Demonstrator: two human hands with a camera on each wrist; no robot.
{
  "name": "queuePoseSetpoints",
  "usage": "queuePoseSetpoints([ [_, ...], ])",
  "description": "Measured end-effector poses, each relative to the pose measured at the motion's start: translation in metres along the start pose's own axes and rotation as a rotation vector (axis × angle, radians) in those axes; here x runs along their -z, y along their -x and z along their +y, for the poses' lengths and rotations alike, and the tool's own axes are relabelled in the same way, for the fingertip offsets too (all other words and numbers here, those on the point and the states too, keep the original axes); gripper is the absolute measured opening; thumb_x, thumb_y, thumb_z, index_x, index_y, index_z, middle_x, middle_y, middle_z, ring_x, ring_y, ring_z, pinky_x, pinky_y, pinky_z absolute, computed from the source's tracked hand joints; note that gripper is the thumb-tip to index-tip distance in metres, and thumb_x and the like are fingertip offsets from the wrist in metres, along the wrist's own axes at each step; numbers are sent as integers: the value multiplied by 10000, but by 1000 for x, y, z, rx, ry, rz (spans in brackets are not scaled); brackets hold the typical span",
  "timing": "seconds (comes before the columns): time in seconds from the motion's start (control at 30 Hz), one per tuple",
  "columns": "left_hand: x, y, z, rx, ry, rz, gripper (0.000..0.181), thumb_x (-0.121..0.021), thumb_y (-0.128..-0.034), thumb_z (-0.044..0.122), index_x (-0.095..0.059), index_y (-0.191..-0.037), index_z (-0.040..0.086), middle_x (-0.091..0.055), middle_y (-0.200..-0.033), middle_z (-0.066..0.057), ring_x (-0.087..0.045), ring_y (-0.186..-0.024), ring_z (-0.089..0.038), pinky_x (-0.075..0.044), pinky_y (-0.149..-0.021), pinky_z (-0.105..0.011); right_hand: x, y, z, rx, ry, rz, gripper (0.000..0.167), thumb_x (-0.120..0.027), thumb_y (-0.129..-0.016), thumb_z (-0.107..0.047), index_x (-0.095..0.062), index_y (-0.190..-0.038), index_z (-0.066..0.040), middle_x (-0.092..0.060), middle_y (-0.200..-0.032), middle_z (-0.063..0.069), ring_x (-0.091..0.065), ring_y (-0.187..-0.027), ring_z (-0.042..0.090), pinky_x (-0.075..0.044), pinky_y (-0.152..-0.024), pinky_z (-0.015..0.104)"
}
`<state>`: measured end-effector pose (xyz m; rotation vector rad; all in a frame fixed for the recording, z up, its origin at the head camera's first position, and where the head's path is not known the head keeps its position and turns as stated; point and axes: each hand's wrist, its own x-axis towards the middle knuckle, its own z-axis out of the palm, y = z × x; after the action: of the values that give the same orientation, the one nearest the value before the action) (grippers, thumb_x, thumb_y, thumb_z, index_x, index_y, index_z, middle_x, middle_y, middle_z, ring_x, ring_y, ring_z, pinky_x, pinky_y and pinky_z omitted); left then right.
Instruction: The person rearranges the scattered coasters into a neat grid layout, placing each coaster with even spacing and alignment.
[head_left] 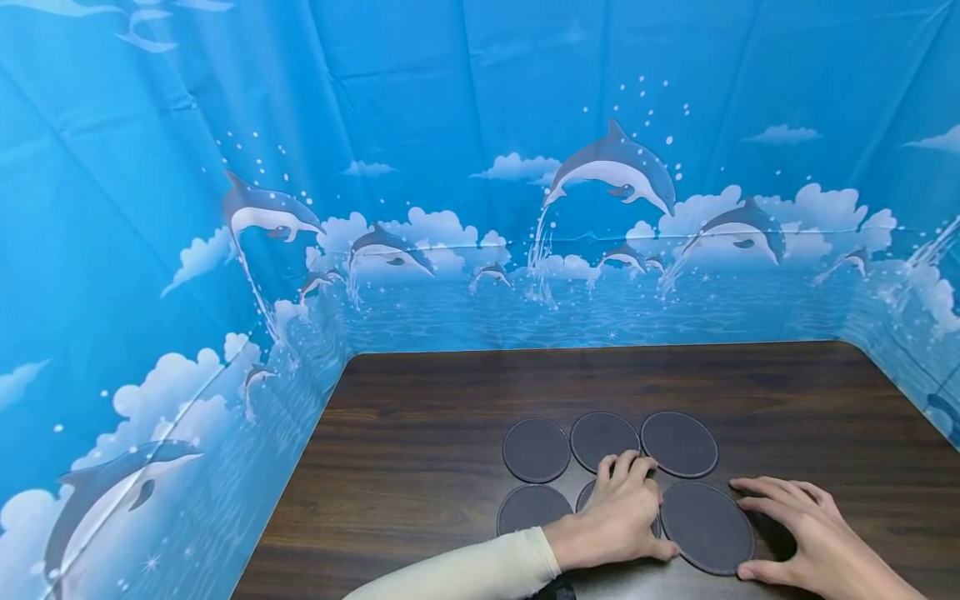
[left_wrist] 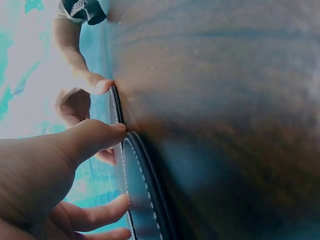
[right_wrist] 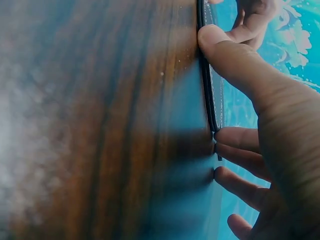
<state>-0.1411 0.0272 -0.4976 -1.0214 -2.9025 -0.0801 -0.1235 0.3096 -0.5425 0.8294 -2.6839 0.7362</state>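
Note:
Round dark coasters with stitched rims lie flat in two rows. My left hand (head_left: pixel 618 517) rests over the front middle coaster (head_left: pixel 584 497), covering most of it. Its fingertips reach toward the back middle coaster (head_left: pixel 600 440), and its thumb touches the left edge of the front right coaster (head_left: pixel 707 527). At that coaster's right side is my right hand (head_left: pixel 806 533), thumb against the lower edge and fingers spread near the upper edge. In the right wrist view, the thumb presses the coaster's rim (right_wrist: pixel 206 85). Stitching shows on the coaster (left_wrist: pixel 142 200) under the left hand.
The back right coaster (head_left: pixel 678 444), back left coaster (head_left: pixel 536 450) and front left coaster (head_left: pixel 532 508) lie close by on the dark wood table (head_left: pixel 420 433). A blue dolphin-print curtain (head_left: pixel 450 308) borders the table's far and side edges.

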Motion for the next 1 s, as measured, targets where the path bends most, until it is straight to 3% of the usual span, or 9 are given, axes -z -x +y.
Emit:
queuePoseSetpoints([
  [0.13, 1, -1, -2, 12, -20, -6, 491, -762, -746, 731, -581, -714, 276, -467, -1400, 63, -355, -1336, -183, -304, -1061, -402, 0, -3, -1, -7, 31, -16, 724, -930, -604, -565, -754, -1128, -98, -594, -1288, 86, -459, -1128, 342, -285, -866, 611],
  [0.37, 0, 1, -5, 14, -6, -28, 452, -745, -775, 721, -654, -840, 283, -458, -1432, 61, -354, -1345, -167, -298, -1082, -392, 1, -9, -1, 1, 75, -41, 746, -904, -609, -616, -756, -1128, -101, -598, -1282, 92, -477, -1122, 362, -316, -846, 598],
  [0.6, 2, 7, -18, 10, 98, -73, 466, -704, -845, 687, -711, -1067, 277, -413, -1484, 64, -323, -1394, -168, -297, -1087, -377, -1, -13, 5, -8, 32, -59, 755, -914, -617, -577, -745, -1173, -95, -594, -1301, 99, -466, -1147, 344, -315, -837, 617],
  [0.67, 3, 10, -25, 17, 120, -81, 533, -679, -862, 690, -697, -1177, 261, -390, -1506, 63, -312, -1407, -161, -302, -1088, -379, -1, -13, 7, -6, -7, -34, 734, -934, -614, -528, -742, -1188, -114, -597, -1299, 70, -449, -1181, 231, -313, -830, 622],
  [0.77, 5, 17, -40, 44, 144, -57, 607, -651, -897, 670, -654, -1306, 222, -384, -1521, 49, -315, -1417, -163, -311, -1096, -400, -2, -12, 11, -9, -40, -26, 669, -944, -650, -440, -736, -1208, -137, -604, -1298, 44, -444, -1189, 172, -323, -821, 632],
  [0.87, 7, 26, -60, 106, 155, 25, 623, -665, -921, 610, -614, -1365, 176, -408, -1520, 6, -343, -1423, -204, -317, -1104, -444, 3, -12, 13, -39, -51, -54, 559, -916, -730, -382, -737, -1211, -161, -617, -1292, 24, -490, -1178, 177, -378, -811, 628],
  [1.0, 6, 37, -94, 235, 186, 124, 659, -687, -941, 526, -559, -1431, 105, -438, -1509, -67, -372, -1411, -242, -315, -1107, -496, 16, -18, 16, -69, -39, -95, 437, -856, -830, -353, -736, -1202, -158, -653, -1230, -21, -577, -1108, 140, -499, -775, 537],
])
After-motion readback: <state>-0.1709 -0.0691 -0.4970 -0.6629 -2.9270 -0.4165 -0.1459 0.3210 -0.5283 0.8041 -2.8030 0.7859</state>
